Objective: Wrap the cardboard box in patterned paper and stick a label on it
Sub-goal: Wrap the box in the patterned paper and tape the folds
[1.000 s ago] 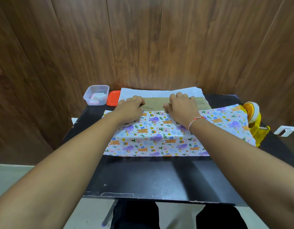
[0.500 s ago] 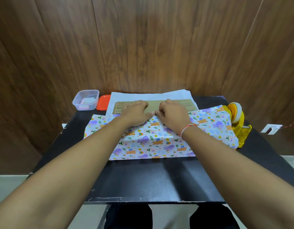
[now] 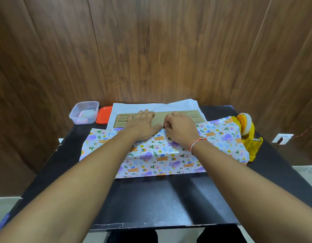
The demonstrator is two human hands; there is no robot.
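A flat cardboard box (image 3: 160,116) lies in the middle of the frame, toward the back of a black table (image 3: 151,199). Patterned paper (image 3: 160,158) with little bears and purple octopuses covers the near part of the box and spreads out to both sides. The white back of the paper shows behind the box, up near the wooden wall (image 3: 151,50).

The left hand (image 3: 141,123) lies flat with its fingers spread out. It presses down on the box top and on the edge of the paper. The right hand (image 3: 179,127) is just beside it, with curled fingers. It looks like it pinches the paper's edge, right by the left thumb, but that spot is small and hard to see. A red and white thread goes around the right wrist.

In the right of the frame a yellow tape holder (image 3: 248,137) stands at the paper's edge. At the left, near the wall, there is a clear plastic tub (image 3: 84,112) with small bits inside. An orange lid (image 3: 103,114) lies just beside it.
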